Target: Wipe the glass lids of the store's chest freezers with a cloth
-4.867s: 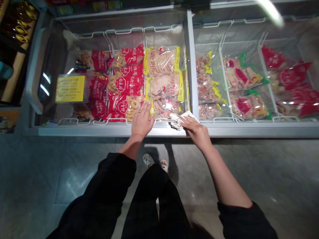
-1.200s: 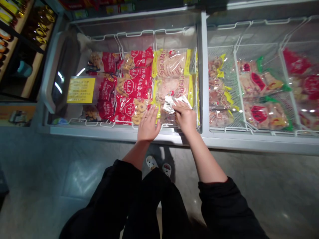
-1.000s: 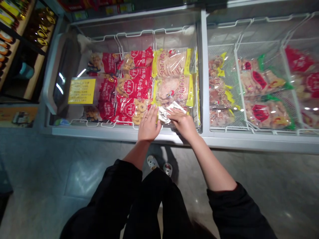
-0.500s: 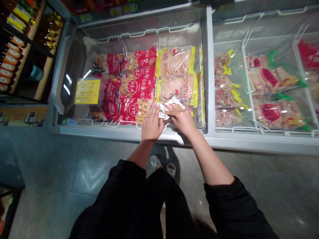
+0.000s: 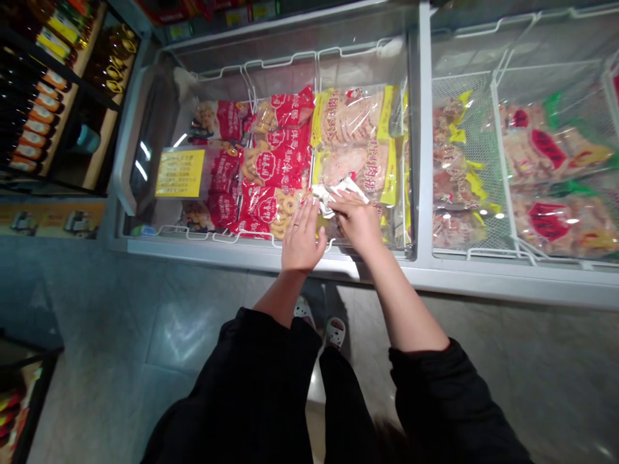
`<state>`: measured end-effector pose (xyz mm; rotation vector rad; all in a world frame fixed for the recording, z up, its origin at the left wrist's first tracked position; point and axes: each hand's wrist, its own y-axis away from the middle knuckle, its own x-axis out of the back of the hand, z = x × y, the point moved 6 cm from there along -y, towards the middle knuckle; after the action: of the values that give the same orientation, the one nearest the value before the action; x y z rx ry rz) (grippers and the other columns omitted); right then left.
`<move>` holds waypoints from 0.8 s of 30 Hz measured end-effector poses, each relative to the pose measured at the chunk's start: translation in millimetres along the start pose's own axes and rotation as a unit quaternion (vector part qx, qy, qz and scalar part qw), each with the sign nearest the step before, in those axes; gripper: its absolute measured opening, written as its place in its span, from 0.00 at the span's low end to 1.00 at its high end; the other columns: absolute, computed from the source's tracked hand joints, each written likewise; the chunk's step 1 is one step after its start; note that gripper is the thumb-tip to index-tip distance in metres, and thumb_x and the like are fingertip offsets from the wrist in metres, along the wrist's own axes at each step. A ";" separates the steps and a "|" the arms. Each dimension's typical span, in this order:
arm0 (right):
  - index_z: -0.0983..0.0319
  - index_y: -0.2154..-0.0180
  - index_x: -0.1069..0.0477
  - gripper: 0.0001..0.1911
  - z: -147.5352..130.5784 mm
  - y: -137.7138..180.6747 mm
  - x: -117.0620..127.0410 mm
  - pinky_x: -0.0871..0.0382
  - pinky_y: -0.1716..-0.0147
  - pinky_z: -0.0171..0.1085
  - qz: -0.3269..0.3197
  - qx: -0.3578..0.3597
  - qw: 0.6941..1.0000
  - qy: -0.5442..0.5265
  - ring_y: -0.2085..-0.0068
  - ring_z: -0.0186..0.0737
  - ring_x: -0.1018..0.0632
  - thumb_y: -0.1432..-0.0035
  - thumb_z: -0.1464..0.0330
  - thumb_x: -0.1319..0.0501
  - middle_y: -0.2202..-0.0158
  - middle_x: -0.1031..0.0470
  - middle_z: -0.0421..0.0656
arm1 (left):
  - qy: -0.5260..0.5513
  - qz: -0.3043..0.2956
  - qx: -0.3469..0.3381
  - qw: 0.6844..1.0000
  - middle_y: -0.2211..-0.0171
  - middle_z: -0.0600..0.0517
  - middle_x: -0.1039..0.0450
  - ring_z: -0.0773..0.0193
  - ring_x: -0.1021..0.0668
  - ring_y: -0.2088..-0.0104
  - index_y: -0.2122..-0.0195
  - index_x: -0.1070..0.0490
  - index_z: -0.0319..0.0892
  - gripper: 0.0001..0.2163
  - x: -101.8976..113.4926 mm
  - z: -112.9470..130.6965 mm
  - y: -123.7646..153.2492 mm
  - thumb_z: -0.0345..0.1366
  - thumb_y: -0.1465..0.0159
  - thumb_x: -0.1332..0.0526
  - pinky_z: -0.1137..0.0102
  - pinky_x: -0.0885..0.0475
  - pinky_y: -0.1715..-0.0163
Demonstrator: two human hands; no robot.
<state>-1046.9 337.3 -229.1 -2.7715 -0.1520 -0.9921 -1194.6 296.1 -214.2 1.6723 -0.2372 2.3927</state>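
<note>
A freezer chest (image 5: pixel 271 254) with a clear glass lid spans the view in front of me. On the glass lies a crumpled white cloth (image 5: pixel 345 188), partly covered by my right hand (image 5: pixel 358 222), whose fingers press on it. Just to its left, my left hand (image 5: pixel 303 238) rests flat on the lid, fingers stretched and thumb apart, with fingertips by the cloth's edge. Beneath the glass are red bags of ring-shaped snacks (image 5: pixel 265 164) and yellow-edged packs of pale meat slices (image 5: pixel 355 116).
A yellow notice (image 5: pixel 180 173) is on the left of the lid. A grey divider (image 5: pixel 424 135) separates a second section with bagged frozen meat (image 5: pixel 546 151). Bottle shelves (image 5: pixel 46 106) stand at the left. Grey tiled floor (image 5: pixel 184 316) lies below, with my spotted white shoes (image 5: pixel 335 332).
My view has shifted, so the freezer appears farther right. The cloth and my right hand have moved slightly away from me over the glass. My left thumb is spread wider.
</note>
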 end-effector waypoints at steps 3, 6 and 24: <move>0.52 0.51 0.12 0.27 -12.3 3.8 -6.6 0.31 0.28 0.55 -0.046 0.033 0.998 -0.015 0.34 0.49 0.21 0.41 0.84 0.39 0.41 0.17 0.41 | 0.000 0.012 0.002 1.000 0.22 0.43 0.42 0.55 0.39 0.22 0.22 0.46 0.39 0.32 1.4 0.1 0.7 0.30 0.28 0.46 0.53 0.43 0.21; 0.51 0.52 0.12 0.25 -12.3 22.1 1.1 0.30 0.28 0.56 -0.095 0.057 0.993 -0.047 0.35 0.49 0.20 0.39 0.82 0.38 0.42 0.16 0.40 | 0.003 0.020 -0.002 1.000 0.22 0.43 0.40 0.55 0.38 0.22 0.21 0.48 0.41 0.34 1.8 0.9 2.5 0.30 0.29 0.46 0.53 0.42 0.22; 0.51 0.45 0.15 0.33 -4.8 -11.8 6.7 0.34 0.26 0.56 -0.114 0.069 0.990 -0.044 0.31 0.48 0.23 0.42 0.85 0.41 0.38 0.19 0.40 | 0.004 -0.022 -0.026 0.999 0.21 0.42 0.45 0.54 0.39 0.22 0.21 0.48 0.39 0.33 -8.3 -1.8 2.2 0.31 0.28 0.46 0.55 0.44 0.21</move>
<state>-1046.5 348.0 -219.5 -2.7135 -0.5412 -0.8698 -1194.1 293.8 -222.7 1.6274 -0.2562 2.3412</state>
